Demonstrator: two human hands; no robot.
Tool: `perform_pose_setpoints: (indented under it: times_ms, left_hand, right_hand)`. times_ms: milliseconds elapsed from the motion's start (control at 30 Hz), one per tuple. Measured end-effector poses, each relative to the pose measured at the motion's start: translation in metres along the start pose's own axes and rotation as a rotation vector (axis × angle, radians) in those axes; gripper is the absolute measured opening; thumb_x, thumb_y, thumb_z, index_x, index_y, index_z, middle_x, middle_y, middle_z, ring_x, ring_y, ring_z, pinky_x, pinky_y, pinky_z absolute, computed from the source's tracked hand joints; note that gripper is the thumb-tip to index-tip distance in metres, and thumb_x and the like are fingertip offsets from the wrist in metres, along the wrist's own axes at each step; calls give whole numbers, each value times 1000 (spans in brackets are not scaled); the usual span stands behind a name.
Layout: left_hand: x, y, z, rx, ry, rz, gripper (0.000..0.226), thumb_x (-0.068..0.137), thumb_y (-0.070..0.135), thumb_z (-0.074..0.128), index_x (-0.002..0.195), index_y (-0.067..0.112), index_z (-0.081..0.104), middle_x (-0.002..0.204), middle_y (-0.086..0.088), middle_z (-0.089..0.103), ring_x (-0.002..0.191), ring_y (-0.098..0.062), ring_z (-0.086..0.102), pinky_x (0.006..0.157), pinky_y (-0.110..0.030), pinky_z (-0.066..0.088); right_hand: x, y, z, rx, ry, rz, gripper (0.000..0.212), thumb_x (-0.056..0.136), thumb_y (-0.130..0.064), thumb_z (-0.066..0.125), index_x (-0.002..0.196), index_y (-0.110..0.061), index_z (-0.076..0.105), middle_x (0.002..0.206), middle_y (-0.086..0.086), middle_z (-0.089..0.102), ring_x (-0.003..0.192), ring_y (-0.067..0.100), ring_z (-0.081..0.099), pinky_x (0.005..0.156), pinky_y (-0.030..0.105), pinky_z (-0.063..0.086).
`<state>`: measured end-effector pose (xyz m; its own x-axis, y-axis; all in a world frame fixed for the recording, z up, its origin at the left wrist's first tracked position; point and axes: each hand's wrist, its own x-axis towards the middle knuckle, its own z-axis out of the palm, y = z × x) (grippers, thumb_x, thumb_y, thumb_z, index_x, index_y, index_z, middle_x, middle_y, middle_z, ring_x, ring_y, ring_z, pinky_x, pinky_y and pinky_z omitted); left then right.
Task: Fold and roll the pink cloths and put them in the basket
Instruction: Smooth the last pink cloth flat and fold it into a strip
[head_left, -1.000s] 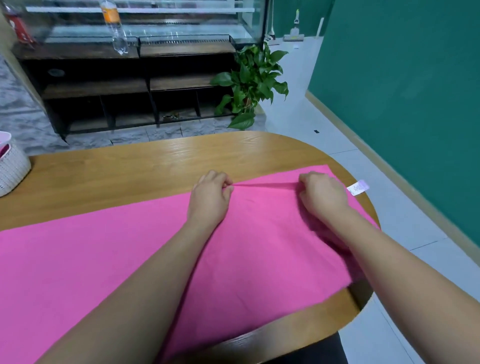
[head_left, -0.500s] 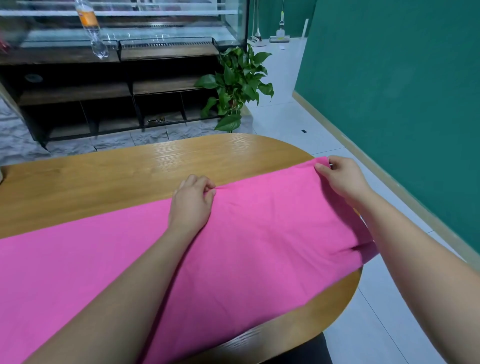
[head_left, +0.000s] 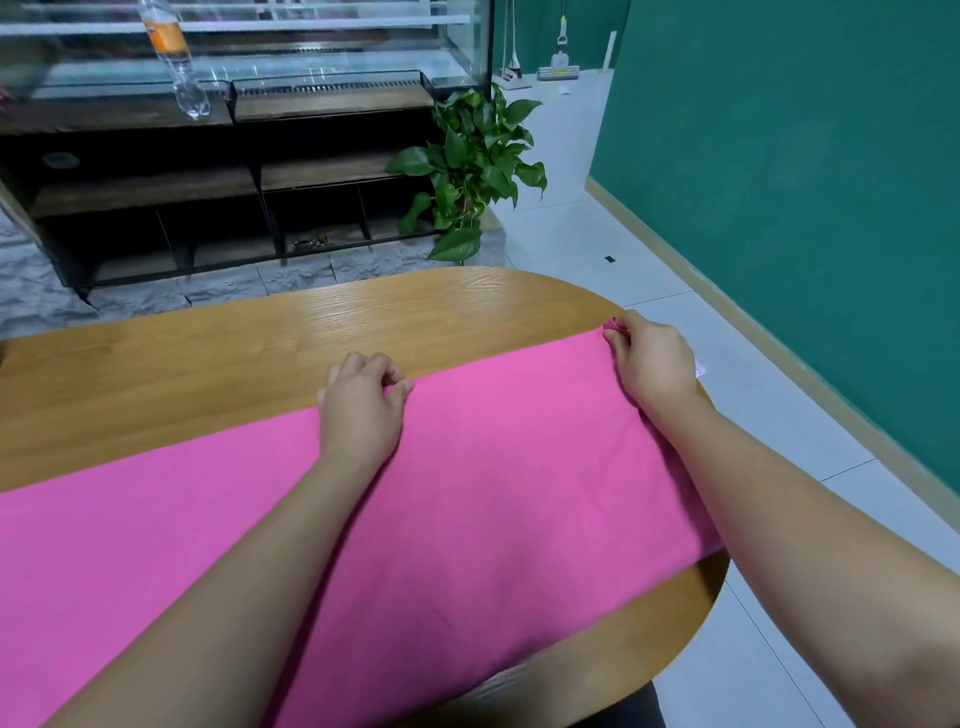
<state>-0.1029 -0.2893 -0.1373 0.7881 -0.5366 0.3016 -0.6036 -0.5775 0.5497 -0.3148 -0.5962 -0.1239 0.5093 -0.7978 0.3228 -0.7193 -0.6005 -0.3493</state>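
- The worktop is a long wooden one with a round end, and your pink cloth lies flat across it, from the left side of the view to the round end on your right
- The cloth is big, smooth and bright pink, with only a few soft creases. It looks thin and floppy, so I think it will bend and roll easily. Its near right part reaches the worktop's edge
- I think you are early in the job. The cloth is spread out in a long strip and no part of it is rolled. Whether it is already folded once, I cannot tell. The rolling is left to do, and so is putting it in the basket, which is not in sight
- Your left hand sits on the far edge of the cloth, near the middle, and its grip pinches that edge with curled fingers
- Your right hand is at the far right corner, and its grip pinches the corner, with a bit of pink poking out by the fingers
- A small white tag peeks out just beside your right hand
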Motion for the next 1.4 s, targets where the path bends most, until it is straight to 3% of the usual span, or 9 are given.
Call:
perform_pose_setpoints:
  times_ms: [133, 300, 567, 700, 933, 1100, 1200, 1267, 1400]
  left_hand:
    - [2, -1, -4, 51, 14, 14, 14, 95, 35, 72, 87, 28, 63, 97, 8, 55, 101, -22, 49, 81, -39, 31]
    - [2, -13, -19, 90, -43, 73, 15, 93, 42, 73, 95, 29, 67, 100, 8, 56, 103, -24, 52, 82, -40, 36]
    - [16, -53, -70, 150, -262, 71, 33, 88, 55, 76, 83, 30, 55, 90, 11, 56, 95, -19, 56, 86, -45, 48]
    - [17, -75, -97, 222, -381, 9, 35, 88, 56, 76, 79, 28, 57, 93, 7, 56, 93, -20, 56, 88, -43, 49]
    - [19, -96, -140, 191, -570, 4, 27, 91, 32, 82, 87, 15, 61, 73, 2, 64, 61, -13, 52, 54, -18, 37]
    - [25, -103, -130, 147, -420, -36, 28, 90, 29, 83, 83, 20, 58, 72, 2, 67, 66, -21, 60, 67, -34, 48]
    - [23, -97, -117, 235, -239, -21, 24, 88, 34, 82, 86, 29, 58, 88, 9, 66, 92, -26, 64, 85, -44, 48]
    - [13, -87, -106, 265, -132, 26, 21, 87, 28, 79, 98, 32, 63, 108, 4, 60, 109, -28, 56, 88, -47, 42]
    - [-16, -52, -76, 198, -63, 211, 23, 92, 31, 71, 114, 28, 64, 121, 4, 55, 115, -26, 52, 88, -45, 41]
  right_hand:
    - [4, 5, 3, -61, 23, -30, 18, 105, -35, 52, 105, -19, 59, 96, 7, 66, 79, 37, 62, 68, 46, 55]
    - [7, 6, -1, -193, 33, -127, 22, 105, -21, 49, 115, -4, 60, 107, 19, 56, 93, 42, 56, 80, 50, 47]
    - [-38, -69, -3, 24, -264, -584, 34, 107, -48, 50, 129, -26, 62, 121, -1, 58, 115, 22, 51, 100, 46, 41]
    - [-56, -87, 17, 72, -317, -585, 36, 107, -42, 50, 138, -26, 57, 129, -2, 57, 123, 23, 51, 104, 44, 38]
    - [-58, -88, 21, 62, -262, -561, 40, 108, -41, 46, 142, -22, 57, 139, 0, 57, 131, 23, 49, 112, 44, 32]
    - [-55, -93, 17, -34, -202, -495, 38, 109, -41, 42, 133, -18, 61, 134, 5, 61, 125, 29, 54, 109, 46, 37]
    - [-62, -101, 10, -76, -111, -446, 38, 110, -42, 40, 123, -17, 64, 129, 7, 62, 119, 32, 57, 103, 45, 40]
    - [-77, -107, 4, -44, -133, -423, 40, 110, -46, 40, 129, -19, 62, 139, 6, 59, 127, 31, 54, 106, 45, 39]
    - [-107, -109, 1, -8, -337, -431, 59, 110, -56, 34, 156, -22, 47, 167, 5, 38, 155, 25, 31, 125, 46, 26]
